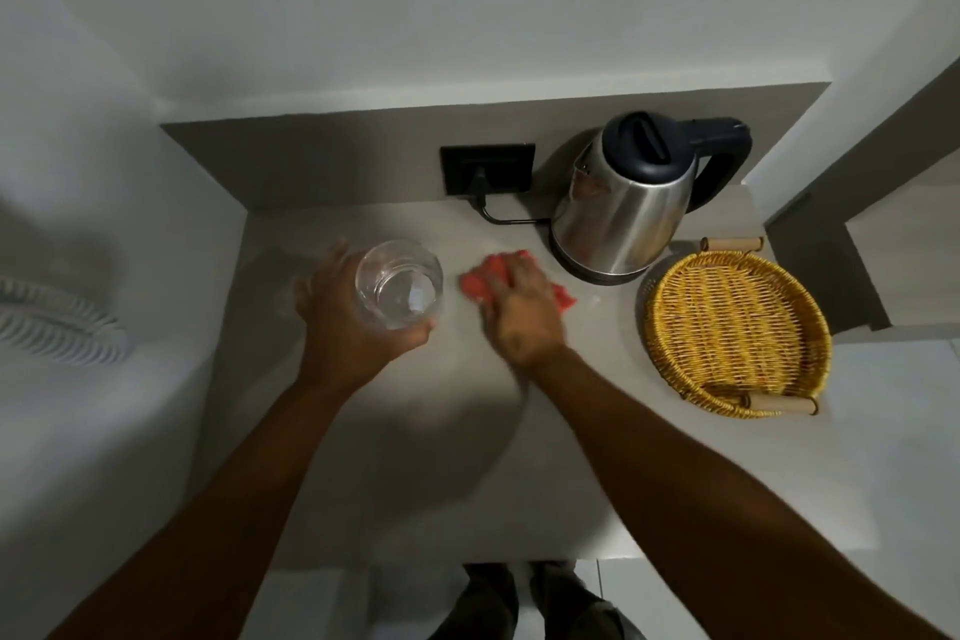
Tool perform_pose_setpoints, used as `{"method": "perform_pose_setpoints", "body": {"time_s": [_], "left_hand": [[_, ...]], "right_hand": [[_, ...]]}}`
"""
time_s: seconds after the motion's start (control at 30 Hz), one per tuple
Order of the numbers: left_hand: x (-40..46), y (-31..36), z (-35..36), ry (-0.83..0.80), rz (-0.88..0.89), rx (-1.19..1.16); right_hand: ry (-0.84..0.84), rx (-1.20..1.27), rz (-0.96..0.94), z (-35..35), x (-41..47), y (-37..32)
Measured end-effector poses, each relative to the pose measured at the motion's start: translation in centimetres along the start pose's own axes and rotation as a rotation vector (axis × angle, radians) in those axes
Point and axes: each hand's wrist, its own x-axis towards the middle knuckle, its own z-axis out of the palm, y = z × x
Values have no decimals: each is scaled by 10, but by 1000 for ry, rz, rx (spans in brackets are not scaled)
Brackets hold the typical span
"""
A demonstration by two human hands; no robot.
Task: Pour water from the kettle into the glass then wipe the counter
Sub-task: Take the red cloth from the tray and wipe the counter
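Observation:
A clear glass [399, 283] with water in it is gripped from the left by my left hand [340, 322], held over the grey counter [395, 457]. To its right my right hand [522, 314] presses flat on a red cloth [480, 282] that lies on the counter; the hand hides most of the cloth. The steel kettle [628, 208] with a dark lid and handle stands upright on its base at the back right, just beyond the cloth.
A woven yellow basket tray [737, 333] sits at the counter's right end. A black wall socket [488, 169] with the kettle's cord is behind the glass. White walls close in the left side and the back.

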Motion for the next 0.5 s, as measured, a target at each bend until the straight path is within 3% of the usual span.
{"method": "perform_pose_setpoints", "body": {"time_s": [0.13, 0.27, 0.37, 0.5], "left_hand": [[-8, -3, -2, -72, -13, 27], [-20, -3, -3, -68, -12, 31], [-21, -9, -6, -72, 7, 77], [-25, -11, -7, -44, -32, 50]], "right_hand": [[85, 69, 125, -9, -88, 43], [-12, 120, -31, 26, -151, -8], [-3, 149, -229, 39, -100, -58], [-44, 109, -99, 17, -15, -53]]}}
